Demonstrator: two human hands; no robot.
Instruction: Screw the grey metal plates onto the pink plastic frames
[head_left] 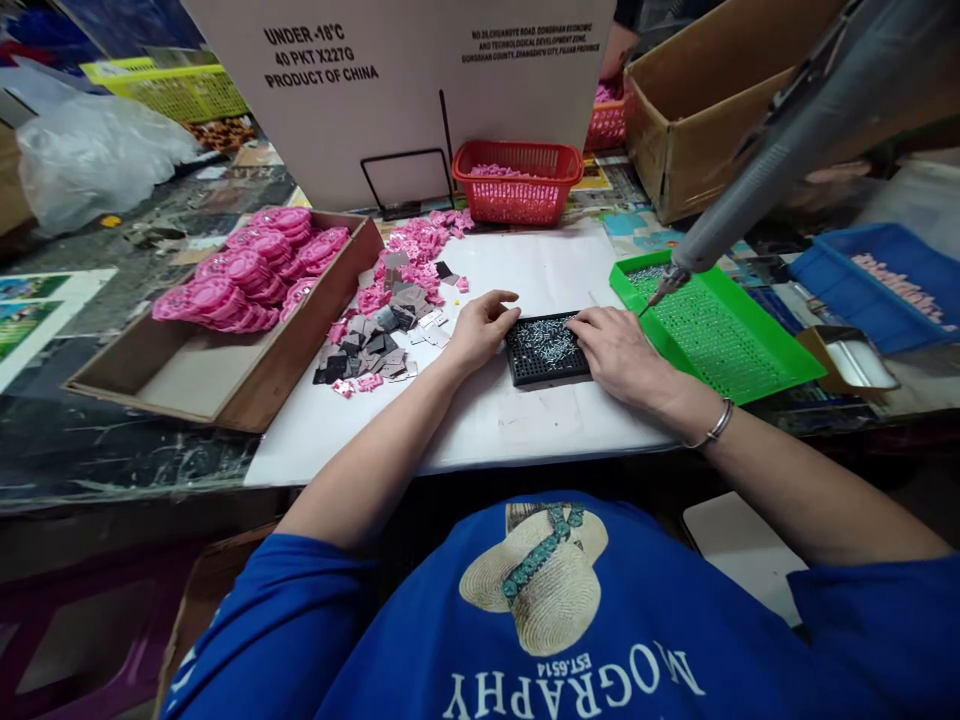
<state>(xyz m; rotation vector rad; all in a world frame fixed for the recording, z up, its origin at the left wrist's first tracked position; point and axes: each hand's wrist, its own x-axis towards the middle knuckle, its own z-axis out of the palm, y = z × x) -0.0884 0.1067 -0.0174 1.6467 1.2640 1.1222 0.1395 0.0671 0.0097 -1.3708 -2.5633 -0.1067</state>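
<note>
A small black tray (525, 374) with many small metal screws (547, 340) lies on the white work sheet (480, 430) in front of me. My left hand (484, 328) grips its left edge between thumb and fingers. At the tray's right side, my right hand (619, 352) is closed on the edge, fingertips at the upper right corner. Left of the tray lie a heap of grey and black square pieces (379, 340) and a pile of small pink parts (416, 250). Beyond my right hand is a green perforated tray (750, 350).
A grey powered screwdriver (720, 220) hangs over the green tray. At left stands a cardboard tray (277, 380) with pink assemblies (247, 265). Behind are a red basket (517, 205), a wire stand (405, 155) and a large white board (420, 110). A blue bin (847, 285) is at right.
</note>
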